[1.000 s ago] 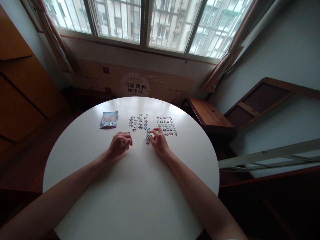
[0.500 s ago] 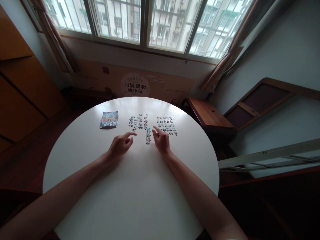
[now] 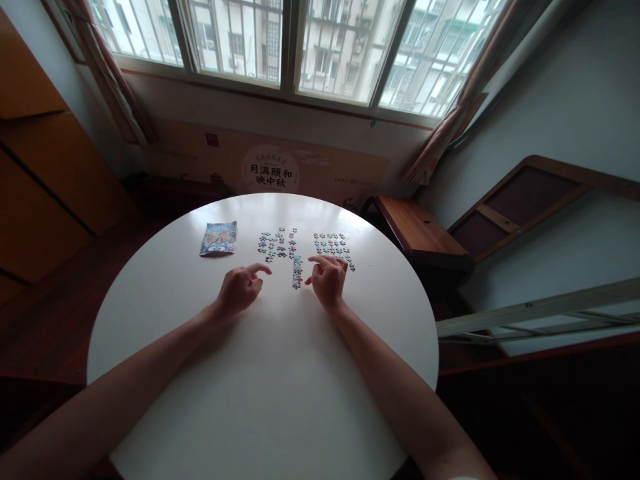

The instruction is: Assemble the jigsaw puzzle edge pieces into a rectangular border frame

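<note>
A narrow joined strip of jigsaw puzzle [image 3: 297, 272] lies on the white round table [image 3: 260, 400] between my hands. My left hand [image 3: 241, 285] is to the left of it, index finger stretched out and thumb apart, holding nothing visible. Close by the strip's right side is my right hand [image 3: 327, 280], index finger and thumb spread with nothing seen between them. Behind the left hand sit loose puzzle pieces [image 3: 267, 243] in a scattered group. Rows of more puzzle pieces [image 3: 330, 241] lie beyond my right hand, which covers some of the nearest ones.
A colourful picture packet [image 3: 219, 239] lies flat at the table's back left. Past the table's right edge stands a wooden stool or bench [image 3: 420, 223]. A printed cardboard panel [image 3: 320, 157] is behind, under the barred window.
My right hand has turned and shifted slightly right, its fingers now spread over the near rows of pieces. The left hand has barely moved. The puzzle strip stays in place.
</note>
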### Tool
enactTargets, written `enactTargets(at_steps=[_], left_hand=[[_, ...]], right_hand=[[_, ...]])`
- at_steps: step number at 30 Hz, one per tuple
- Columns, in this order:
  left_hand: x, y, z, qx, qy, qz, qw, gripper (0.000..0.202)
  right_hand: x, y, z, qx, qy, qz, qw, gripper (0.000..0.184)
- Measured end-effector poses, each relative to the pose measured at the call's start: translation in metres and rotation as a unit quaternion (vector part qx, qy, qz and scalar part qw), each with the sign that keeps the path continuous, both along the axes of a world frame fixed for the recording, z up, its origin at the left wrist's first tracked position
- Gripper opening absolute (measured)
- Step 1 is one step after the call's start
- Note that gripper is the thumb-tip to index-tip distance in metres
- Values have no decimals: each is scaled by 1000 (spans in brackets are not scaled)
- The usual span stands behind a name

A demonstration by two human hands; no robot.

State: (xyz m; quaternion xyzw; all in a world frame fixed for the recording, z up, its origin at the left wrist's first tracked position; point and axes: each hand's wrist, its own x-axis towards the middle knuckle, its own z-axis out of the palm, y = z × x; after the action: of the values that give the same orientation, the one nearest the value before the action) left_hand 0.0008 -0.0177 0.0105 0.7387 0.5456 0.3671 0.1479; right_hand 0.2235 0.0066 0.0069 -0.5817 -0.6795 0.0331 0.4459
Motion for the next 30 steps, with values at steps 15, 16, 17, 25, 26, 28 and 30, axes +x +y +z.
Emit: enactTargets(at_steps=[15, 16, 17, 25, 26, 28, 30], left_hand=[[0, 0, -1, 65, 34, -25, 997, 20], [0, -1, 0, 65, 37, -29, 997, 22], [0, -1, 0, 64, 37, -32, 997, 25], [0, 0, -2, 69, 31, -49, 996, 29], [0, 0, -3, 71, 31, -50, 996, 30], [0, 0, -3, 74, 30, -53, 995, 30], [0, 0, -3, 72, 30, -57, 995, 29]], right_hand=[[-7, -10, 9, 20, -53, -22, 998, 47], [-7, -10, 9, 15, -55, -24, 998, 47], [-7, -10, 8, 8, -57, -28, 998, 44], [-9, -8, 7, -33, -103, -32, 994, 37], [-9, -8, 7, -31, -107, -43, 993, 39], [-9, -10, 9, -25, -110, -60, 992, 37], [-9, -11, 10, -12, -106, -63, 992, 32]])
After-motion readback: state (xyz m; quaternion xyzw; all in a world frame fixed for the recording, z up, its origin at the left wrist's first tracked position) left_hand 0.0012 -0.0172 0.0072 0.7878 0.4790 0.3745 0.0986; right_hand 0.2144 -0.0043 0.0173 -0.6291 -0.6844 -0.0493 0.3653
